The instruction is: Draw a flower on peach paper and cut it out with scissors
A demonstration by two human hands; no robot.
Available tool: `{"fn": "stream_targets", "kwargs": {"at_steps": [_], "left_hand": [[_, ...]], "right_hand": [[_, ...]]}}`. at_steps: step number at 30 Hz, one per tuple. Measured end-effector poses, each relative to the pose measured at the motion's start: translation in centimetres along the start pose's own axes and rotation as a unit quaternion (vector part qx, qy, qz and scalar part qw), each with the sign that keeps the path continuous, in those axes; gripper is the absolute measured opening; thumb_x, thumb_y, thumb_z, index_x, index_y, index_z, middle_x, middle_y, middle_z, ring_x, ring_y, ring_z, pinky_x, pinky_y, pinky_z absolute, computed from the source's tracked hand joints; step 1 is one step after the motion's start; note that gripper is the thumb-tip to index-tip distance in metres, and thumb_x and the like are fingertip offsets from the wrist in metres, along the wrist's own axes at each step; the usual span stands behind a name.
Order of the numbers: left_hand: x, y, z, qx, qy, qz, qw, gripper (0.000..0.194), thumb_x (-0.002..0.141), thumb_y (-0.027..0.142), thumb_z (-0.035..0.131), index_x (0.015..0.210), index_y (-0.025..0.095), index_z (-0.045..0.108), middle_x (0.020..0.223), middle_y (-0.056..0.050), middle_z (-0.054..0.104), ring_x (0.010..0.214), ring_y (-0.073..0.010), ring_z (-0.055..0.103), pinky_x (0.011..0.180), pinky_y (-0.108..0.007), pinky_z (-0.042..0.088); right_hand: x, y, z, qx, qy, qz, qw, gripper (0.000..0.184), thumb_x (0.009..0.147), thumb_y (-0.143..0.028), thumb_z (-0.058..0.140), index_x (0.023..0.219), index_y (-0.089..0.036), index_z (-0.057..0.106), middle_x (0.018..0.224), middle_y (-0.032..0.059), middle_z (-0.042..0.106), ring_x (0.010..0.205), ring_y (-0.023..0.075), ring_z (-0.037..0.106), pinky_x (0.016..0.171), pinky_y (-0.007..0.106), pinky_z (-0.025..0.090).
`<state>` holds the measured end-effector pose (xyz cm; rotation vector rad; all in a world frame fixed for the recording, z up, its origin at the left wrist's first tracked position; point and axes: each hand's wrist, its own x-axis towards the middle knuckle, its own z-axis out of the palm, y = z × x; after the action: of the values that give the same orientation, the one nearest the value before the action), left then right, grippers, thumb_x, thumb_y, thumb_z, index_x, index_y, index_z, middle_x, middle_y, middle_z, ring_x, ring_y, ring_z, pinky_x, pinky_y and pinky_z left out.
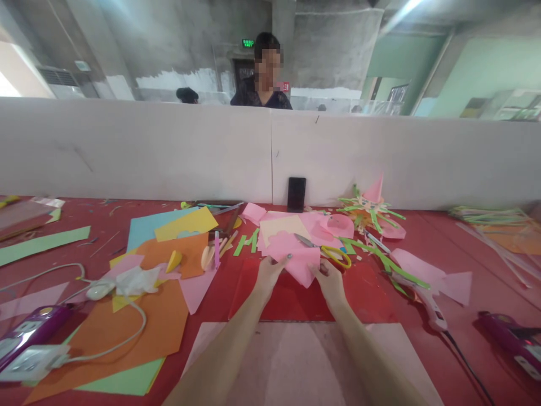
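Two bare hands hold one pink paper sheet (pixel 299 260) between them, above a red glossy board (pixel 291 301): the left hand (pixel 270 274) pinches its left side with the thumb on top, and the right hand (pixel 328 276) grasps its right edge with curled fingers. One corner of the sheet points back toward the wearer, nearer the right hand; its long axis cannot be told. Just beyond the grip lies one pair of yellow-handled scissors (pixel 337 256), blades pointing away to the left, bows nearest the right hand. Farther beyond, one black smartphone (pixel 296 194) stands upright; right of the grip lies one corded glue gun (pixel 431 310), well apart
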<state>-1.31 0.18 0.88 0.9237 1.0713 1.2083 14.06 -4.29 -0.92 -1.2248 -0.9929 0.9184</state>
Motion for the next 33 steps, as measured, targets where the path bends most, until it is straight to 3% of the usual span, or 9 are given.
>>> {"fn": "stream_targets", "kwargs": {"at_steps": [3,10,16,21,29,33], "left_hand": [[-0.5,0.4,0.4,0.0,-0.031,-0.017,0.999,0.042,0.049,0.03,0.08,0.085,0.014,0.067,0.096,-0.011,0.069,0.09,-0.0257,0.063,0.075,-0.033,0.052],[0.0,1.1,1.3,-0.032,-0.024,-0.038,0.998,0.041,0.052,0.027,0.079,0.088,0.011,0.066,0.096,-0.014,0.069,0.091,-0.0264,0.063,0.082,-0.04,0.051],[1.0,1.5,3.3,-0.063,-0.036,-0.052,0.996,0.043,0.052,0.029,0.078,0.089,0.011,0.066,0.097,-0.014,0.068,0.093,-0.0276,0.062,0.08,-0.041,0.053],[0.7,0.9,3.9,-0.06,-0.007,-0.053,0.997,0.046,0.05,0.03,0.079,0.088,0.009,0.067,0.094,-0.014,0.069,0.088,-0.0274,0.064,0.079,-0.041,0.052],[0.6,0.4,3.6,-0.016,0.027,-0.072,0.997,0.043,0.048,0.031,0.079,0.084,0.01,0.068,0.088,-0.013,0.07,0.086,-0.0277,0.064,0.077,-0.041,0.053],[0.7,0.1,3.4,-0.018,0.053,-0.067,0.996,0.042,0.052,0.033,0.078,0.086,0.009,0.067,0.091,-0.014,0.069,0.088,-0.0267,0.064,0.077,-0.04,0.053]], "right_hand": [[0.1,-0.1,0.0,-0.001,0.0,0.0,1.0,0.029,0.067,-0.038,0.064,0.08,-0.013,0.062,0.072,0.0052,0.064,0.07,0.0183,0.059,0.067,0.032,0.048],[1.5,-1.5,0.0,-0.007,0.015,0.002,1.0,0.032,0.069,-0.043,0.061,0.081,-0.014,0.065,0.08,0.0069,0.065,0.078,0.0199,0.059,0.073,0.032,0.047],[3.0,-2.1,-0.6,-0.047,0.019,-0.019,0.999,0.031,0.071,-0.045,0.058,0.072,-0.014,0.063,0.071,0.0045,0.063,0.072,0.0185,0.057,0.07,0.03,0.046],[2.7,-2.1,-0.9,-0.067,0.06,-0.006,0.996,0.03,0.069,-0.043,0.061,0.076,-0.014,0.065,0.076,0.006,0.065,0.074,0.0192,0.059,0.071,0.03,0.047],[2.0,-2.4,-0.4,-0.043,0.064,0.013,0.997,0.03,0.067,-0.041,0.063,0.082,-0.015,0.066,0.08,0.0074,0.067,0.077,0.0206,0.062,0.071,0.031,0.049],[2.2,-2.7,-1.6,-0.142,0.087,-0.024,0.986,0.03,0.077,-0.041,0.051,0.088,-0.017,0.066,0.092,0.0087,0.067,0.086,0.0209,0.06,0.08,0.034,0.046]]}}
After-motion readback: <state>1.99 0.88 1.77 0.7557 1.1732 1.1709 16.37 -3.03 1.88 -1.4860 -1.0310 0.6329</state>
